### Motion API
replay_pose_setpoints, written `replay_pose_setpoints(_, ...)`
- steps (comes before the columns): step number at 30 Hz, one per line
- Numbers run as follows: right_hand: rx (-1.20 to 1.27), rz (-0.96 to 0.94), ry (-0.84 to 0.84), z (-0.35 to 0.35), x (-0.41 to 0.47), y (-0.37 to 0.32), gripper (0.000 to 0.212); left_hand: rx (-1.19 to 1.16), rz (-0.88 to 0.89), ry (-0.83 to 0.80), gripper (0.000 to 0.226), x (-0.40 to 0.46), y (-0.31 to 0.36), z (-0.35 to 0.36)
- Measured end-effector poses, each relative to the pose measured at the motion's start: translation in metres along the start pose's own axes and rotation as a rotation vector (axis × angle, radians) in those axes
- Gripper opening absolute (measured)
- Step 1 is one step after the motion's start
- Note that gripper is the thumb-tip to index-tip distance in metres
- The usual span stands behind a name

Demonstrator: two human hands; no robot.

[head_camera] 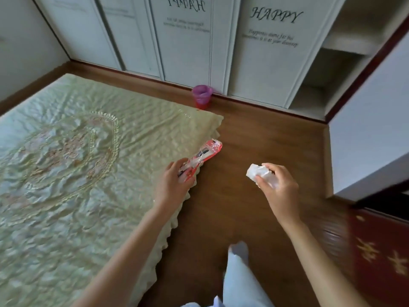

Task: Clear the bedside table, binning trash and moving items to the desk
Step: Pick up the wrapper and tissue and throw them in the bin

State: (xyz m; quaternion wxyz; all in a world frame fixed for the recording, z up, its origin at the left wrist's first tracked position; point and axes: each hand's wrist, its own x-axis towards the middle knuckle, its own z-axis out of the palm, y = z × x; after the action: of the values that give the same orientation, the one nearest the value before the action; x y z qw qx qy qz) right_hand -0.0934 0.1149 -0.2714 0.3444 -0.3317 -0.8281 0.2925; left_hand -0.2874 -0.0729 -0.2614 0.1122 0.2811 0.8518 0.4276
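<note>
My left hand (171, 185) grips a long red and clear plastic wrapper (203, 155) over the corner of the bed. My right hand (278, 187) holds a crumpled white tissue (257, 172) above the wooden floor. A small red bin with a purple liner (201, 96) stands on the floor ahead, against the wardrobe base. The bedside table and the desk are not in view.
A bed with a pale green embroidered cover (77, 162) fills the left. White wardrobe doors (265, 63) printed with "HAPPY" line the far wall. A white cabinet side (365, 140) stands at right, with a red patterned surface (380, 251) below it. My leg (239, 273) shows at the bottom.
</note>
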Motion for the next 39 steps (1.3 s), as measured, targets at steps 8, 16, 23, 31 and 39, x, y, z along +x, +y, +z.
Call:
replay_pose_setpoints(8,-0.040,0.068,-0.037,-0.048,0.125,0.082,0.030,0.001,0.014,-0.017,0.048,0.105,0.081,0.106)
replay_pose_setpoints(16,-0.062,0.059,-0.047,-0.051,0.234,0.144,0.032,-0.002,0.004,-0.060,0.047,0.202,0.125,0.177)
replay_pose_setpoints(23,-0.026,0.066,-0.053,-0.007,0.343,0.187,0.032,-0.018,-0.004,-0.092,0.050,0.319,0.130,0.220)
replay_pose_setpoints(31,-0.025,0.088,-0.021,0.056,0.487,0.209,0.032,-0.017,0.043,-0.138,0.047,0.479,0.146,0.245)
replay_pose_setpoints(39,-0.011,0.081,-0.051,0.094,0.607,0.252,0.032,0.033,0.052,-0.134,0.051,0.597,0.160,0.283)
